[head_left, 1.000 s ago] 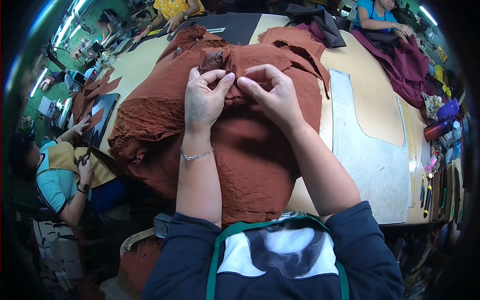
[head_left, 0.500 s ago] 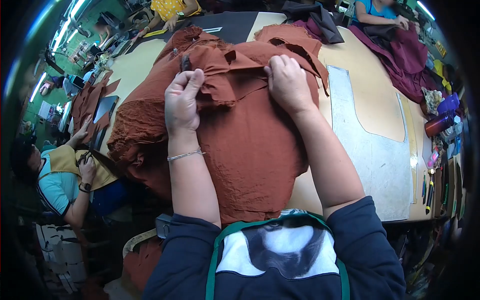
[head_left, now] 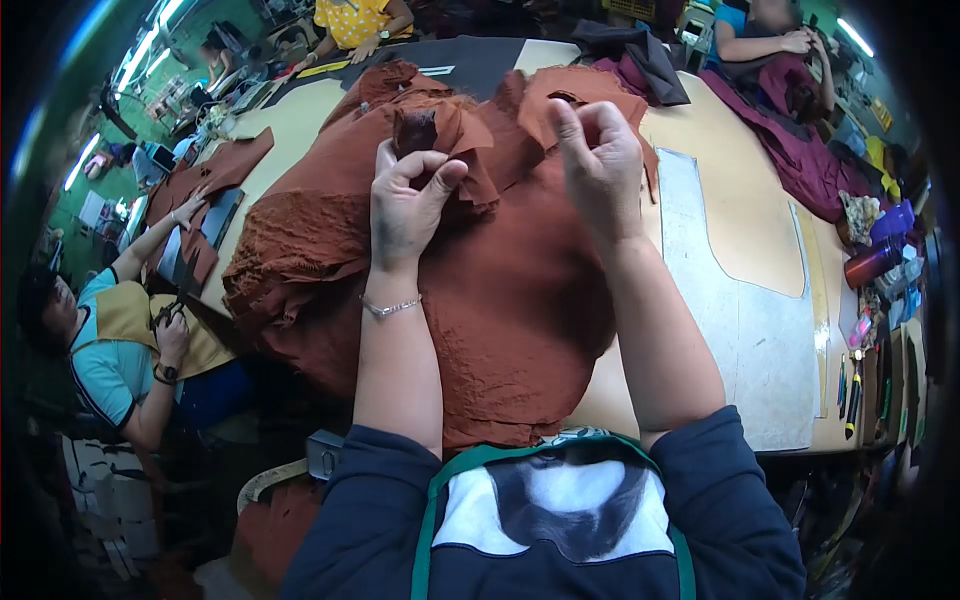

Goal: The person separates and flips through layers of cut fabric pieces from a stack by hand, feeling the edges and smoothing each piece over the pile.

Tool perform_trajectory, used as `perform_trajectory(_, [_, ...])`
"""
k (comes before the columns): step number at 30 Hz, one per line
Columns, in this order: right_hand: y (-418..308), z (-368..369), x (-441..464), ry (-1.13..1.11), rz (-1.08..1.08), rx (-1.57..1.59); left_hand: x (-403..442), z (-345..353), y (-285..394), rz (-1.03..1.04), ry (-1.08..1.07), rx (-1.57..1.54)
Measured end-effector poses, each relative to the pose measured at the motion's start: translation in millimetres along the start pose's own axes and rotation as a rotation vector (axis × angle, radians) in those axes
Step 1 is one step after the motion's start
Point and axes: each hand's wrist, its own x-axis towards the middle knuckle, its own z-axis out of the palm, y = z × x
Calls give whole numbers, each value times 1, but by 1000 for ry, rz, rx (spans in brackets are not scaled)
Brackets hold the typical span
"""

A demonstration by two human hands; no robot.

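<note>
- Pinching a bunched flap (head_left: pixel 470 150) of rust cloth (head_left: pixel 510 330): left hand (head_left: pixel 413 205), thumb pressed to bent fingers. Dark patch (head_left: pixel 415 132) pokes up just above that grip.
- Right hand (head_left: pixel 607 175): thumb raised, fingers curled, by the cloth's far part. Can't tell if fabric or thread sits between the tips.
- Cloth is heaped on the worktop (head_left: pixel 605 390), right in front of the person. Better to let the worktop carry the bulk, so its weight doesn't drag on the pinch.
- My read: light fingertip pinch at the very edge beats a fistful; less stretch, fewer creases.
- Frayed layers (head_left: pixel 300 225) left of the left hand look snag-prone. Lift the flap clear of them; mind the bracelet (head_left: pixel 390 308) too.
- Lower folds are in shadow. Tilting the flap to the light should show the edge better.
- Farther right: grey pattern sheet (head_left: pixel 735 350), flat. Bunching cloth over it could shift it.
- Far left: co-worker's hand (head_left: pixel 190 208) on other rust pieces (head_left: pixel 235 162), well apart.
</note>
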Motion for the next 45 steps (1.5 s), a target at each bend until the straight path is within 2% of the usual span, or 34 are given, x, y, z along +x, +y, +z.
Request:
perform_trajectory(2, [-23, 6, -6, -214, -26, -35, -3, -3, 1, -42, -8, -70])
perform_trajectory(3, [-23, 16, -9, -317, 71, -30, -4, -3, -1, -47, 3, -92])
perform_trajectory(5, [-18, 35, -14, -395, 171, 31, -2, -4, 0, -69, 16, -159])
perform_trajectory(6, [-19, 40, -14, -445, 293, 134, -2, -3, 1, -92, 14, -204])
perform_trajectory(9, [4, 47, -9, -389, 133, 138, -2, -4, 3, -75, -13, -179])
perform_trajectory(10, [6, 43, -9, -377, 150, 244, -3, -3, 3, -50, -1, -153])
perform_trajectory(11, [15, 39, -5, -342, 115, 213, -3, -1, 2, -25, 10, -126])
perform_trajectory(13, [26, 23, 6, -31, -3, -45, -3, -3, -1, -11, -21, -82])
perform_trajectory(15, [30, 10, 13, 342, -309, -455, -5, -2, 3, -35, -26, -21])
perform_trajectory(16, [21, 7, 11, 249, -314, -352, -5, -1, 1, 25, -17, -3])
perform_trajectory(19, [-16, 22, -14, -308, -167, -196, -4, -2, -2, 29, -29, 6])
perform_trajectory(20, [-11, 30, -16, -399, -95, -194, -3, -2, -6, 115, -48, 67])
perform_trajectory(22, [-12, 34, -13, -538, 110, -117, -5, 2, -2, -59, -26, -257])
perform_trajectory(23, [-6, 38, -12, -527, 98, -39, -5, 3, -1, -149, -12, -419])
perform_trajectory(24, [2, 42, -12, -518, 91, 35, -1, 1, -1, -77, -64, -261])
perform_trajectory(28, [19, 43, -13, -531, 116, 200, 2, 3, 14, -252, -115, -343])
perform_trajectory(30, [19, 39, -14, -525, 86, 244, 5, 4, 4, -158, -96, -202])
perform_trajectory(31, [17, 37, -14, -520, 63, 210, 6, 4, 1, -112, -80, -127])
perform_trajectory(36, [13, 32, -14, -484, -103, 43, 5, 5, 1, -136, -44, -32])
perform_trajectory(39, [4, 29, -15, -524, 14, 83, 4, 5, 6, -125, -50, -162])
perform_trajectory(42, [6, 32, -12, -580, 51, 19, 2, 4, 9, -227, -78, -358])
perform_trajectory(45, [16, 33, -9, -599, 42, 108, 2, 4, 8, -119, -73, -187])
